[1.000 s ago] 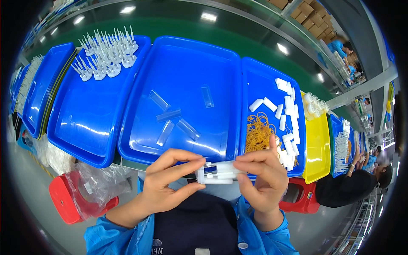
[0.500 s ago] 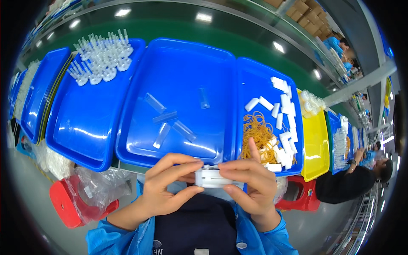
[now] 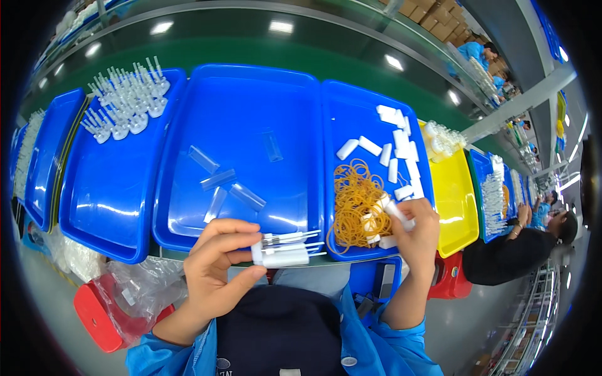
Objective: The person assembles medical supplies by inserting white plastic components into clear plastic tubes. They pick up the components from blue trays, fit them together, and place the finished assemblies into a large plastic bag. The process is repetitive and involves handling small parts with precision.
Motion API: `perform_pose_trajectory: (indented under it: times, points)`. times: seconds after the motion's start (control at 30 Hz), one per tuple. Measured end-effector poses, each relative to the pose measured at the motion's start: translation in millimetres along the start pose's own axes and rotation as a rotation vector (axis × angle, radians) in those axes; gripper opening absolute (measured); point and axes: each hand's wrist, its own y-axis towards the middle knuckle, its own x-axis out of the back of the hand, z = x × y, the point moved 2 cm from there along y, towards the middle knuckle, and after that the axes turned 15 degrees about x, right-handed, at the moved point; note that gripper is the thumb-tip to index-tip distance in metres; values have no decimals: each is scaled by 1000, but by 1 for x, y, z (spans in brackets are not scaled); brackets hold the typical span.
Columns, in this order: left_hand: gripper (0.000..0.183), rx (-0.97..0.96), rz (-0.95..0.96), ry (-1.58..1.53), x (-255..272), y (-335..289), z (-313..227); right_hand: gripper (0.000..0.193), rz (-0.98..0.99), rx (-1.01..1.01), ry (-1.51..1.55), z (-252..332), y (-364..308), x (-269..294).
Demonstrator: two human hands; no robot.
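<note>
My left hand [image 3: 213,266] pinches the base of a white plastic holder with thin prongs [image 3: 254,252] between thumb and fingers, with the prongs toward the right. A white cylinder [image 3: 287,257] sits along the near prongs. Over the right blue tray [image 3: 348,106], my right hand [image 3: 419,233] grips a white foam-like cylinder [image 3: 400,215] between thumb and fingers. Below and beside it lie a tangle of tan rubber bands [image 3: 354,203] and several loose white cylinders [image 3: 393,169].
The middle blue tray [image 3: 251,88] holds several clear plastic tubes [image 3: 249,197]. Pronged white holders [image 3: 128,100] stand at the far end of the left blue tray [image 3: 106,213]. Rightward are a yellow tray [image 3: 456,213] and a person in dark clothing [image 3: 514,250]. A red stool [image 3: 97,316] stands lower left.
My right hand has left the pronged holder, moved right to the tray and taken hold of a white cylinder. My left hand keeps the holder, now a little further left.
</note>
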Motion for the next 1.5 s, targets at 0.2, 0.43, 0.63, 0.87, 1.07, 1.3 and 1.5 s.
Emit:
perform_pose_trajectory:
  times: [0.2, 0.43, 0.63, 0.87, 1.07, 1.3, 1.5]
  points:
    - [46, 4, 22, 65, -1, 0, -4, 19, -206, -92, 268, 14, 8, 9]
    - [45, -9, 36, 90, -1, 0, -3, 21, -112, -8, 869, 69, 8, -6]
    - [45, 3, 21, 37, 0, 0, -3, 11, -68, 108, 939, 84, 14, -4]
    - [45, -23, 9, 61, 2, -2, -2, 6, -63, -27, 927, 86, 11, -3]
    - [46, -65, -4, 164, 0, -1, -1, 7, -24, -7, 928, 92, 10, -4]
    - [45, -119, -37, 305, 2, -1, -1, 9, -43, 61, 863, 99, 12, -6]
    - [44, -135, 20, 334, 4, -1, -2, 10, 6, 39, 862, 103, 12, -10]
